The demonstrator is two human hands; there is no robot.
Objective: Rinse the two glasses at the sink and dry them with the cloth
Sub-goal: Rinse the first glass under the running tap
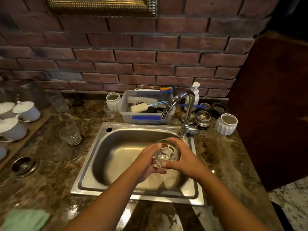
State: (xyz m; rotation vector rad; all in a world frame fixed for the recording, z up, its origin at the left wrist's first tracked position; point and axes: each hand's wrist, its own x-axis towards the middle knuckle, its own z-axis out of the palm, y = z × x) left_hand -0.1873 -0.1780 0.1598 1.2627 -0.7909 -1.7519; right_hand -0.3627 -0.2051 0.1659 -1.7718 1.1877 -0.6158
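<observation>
Both hands hold one clear glass [167,154] upright over the right side of the steel sink [93,157], a little water in its bottom. My left hand [146,161] cups it from the left and below; my right hand [183,157] wraps its right side and rim. A second clear glass [70,135] stands on the marble counter left of the sink. A pale green cloth [25,220] lies at the counter's near left corner. The chrome faucet [180,107] arches over the sink's back edge; no water stream shows.
A grey plastic tub [143,118] with brushes sits behind the sink. White ribbed cups [225,124] and a metal strainer [203,118] stand to the right, a soap pump [195,92] behind. White lidded cups [25,110] on a wooden tray fill the left. A brick wall is behind.
</observation>
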